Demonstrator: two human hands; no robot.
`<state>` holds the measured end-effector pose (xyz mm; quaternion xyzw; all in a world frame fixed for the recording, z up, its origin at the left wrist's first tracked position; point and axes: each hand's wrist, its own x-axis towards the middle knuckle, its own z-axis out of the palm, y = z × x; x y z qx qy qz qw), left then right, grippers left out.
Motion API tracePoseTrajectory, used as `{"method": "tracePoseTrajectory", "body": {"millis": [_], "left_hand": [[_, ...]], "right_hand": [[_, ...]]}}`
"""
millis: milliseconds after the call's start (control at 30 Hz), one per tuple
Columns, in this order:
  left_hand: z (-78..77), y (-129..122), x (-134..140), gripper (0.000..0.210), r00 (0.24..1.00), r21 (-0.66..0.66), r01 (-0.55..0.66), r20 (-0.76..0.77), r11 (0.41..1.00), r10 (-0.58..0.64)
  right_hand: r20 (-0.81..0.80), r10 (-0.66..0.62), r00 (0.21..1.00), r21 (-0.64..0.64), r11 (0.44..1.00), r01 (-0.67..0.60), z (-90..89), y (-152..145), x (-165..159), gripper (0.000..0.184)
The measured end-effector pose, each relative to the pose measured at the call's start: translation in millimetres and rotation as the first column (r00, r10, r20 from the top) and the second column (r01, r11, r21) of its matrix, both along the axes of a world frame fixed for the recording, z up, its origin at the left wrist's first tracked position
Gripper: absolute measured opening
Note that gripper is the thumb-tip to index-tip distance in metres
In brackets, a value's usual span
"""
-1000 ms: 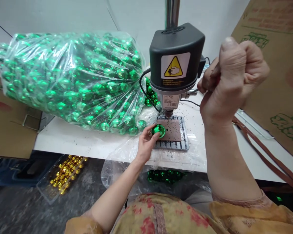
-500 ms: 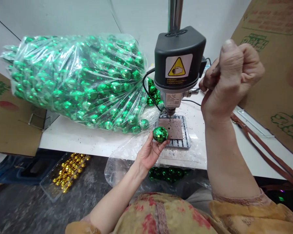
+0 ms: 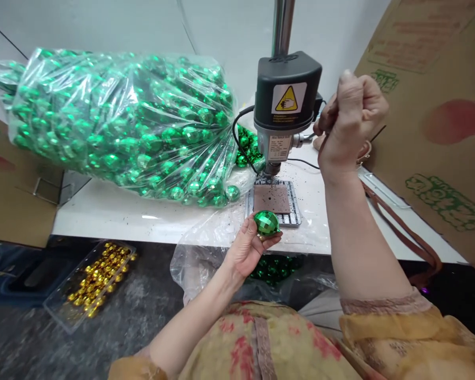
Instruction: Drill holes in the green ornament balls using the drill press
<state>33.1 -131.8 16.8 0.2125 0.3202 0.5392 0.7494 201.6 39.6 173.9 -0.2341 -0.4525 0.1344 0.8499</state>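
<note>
Currently, the cupped left hand (image 3: 253, 244) holds one green ball (image 3: 266, 222); the right hand (image 3: 351, 124) makes a fist, and whether it grips anything I cannot tell. Between both hands stands one drill (image 3: 288, 97), and beyond the left hand lies one bag (image 3: 122, 126) of green balls (image 3: 194, 187), too many to count.

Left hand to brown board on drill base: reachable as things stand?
Likely yes: the left hand, holding a green ball, is near the brown board, and nothing else visible blocks the way; the drill chuck hangs above the board.
</note>
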Motion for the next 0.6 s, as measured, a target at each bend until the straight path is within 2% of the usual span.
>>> {"method": "tracePoseTrajectory", "body": {"millis": [167,367,500,600], "left_hand": [[1.5,-17.2,1.8,0.068,1.0,0.017,0.02,0.011,1.0,-0.02],[18.6,-44.1,5.2,0.073,0.999,0.053,0.047,0.009,0.997,-0.048],[30.0,-61.0,6.3,0.075,0.997,0.076,0.072,0.015,0.994,-0.074],[34.2,-69.1,6.1,0.076,0.996,0.073,0.085,0.022,0.994,-0.086]], "right_hand": [[0.141,-0.035,0.989,-0.097,0.994,0.049,-5.5,4.6,8.4,0.063],[0.246,-0.031,0.969,-0.185,0.98,0.078,-10.9,18.8,18.9,0.058],[0.339,-0.003,0.941,-0.163,0.985,0.062,-16.0,31.7,25.6,0.057],[0.338,0.013,0.941,-0.126,0.991,0.032,-18.2,36.2,26.2,0.056]]}}
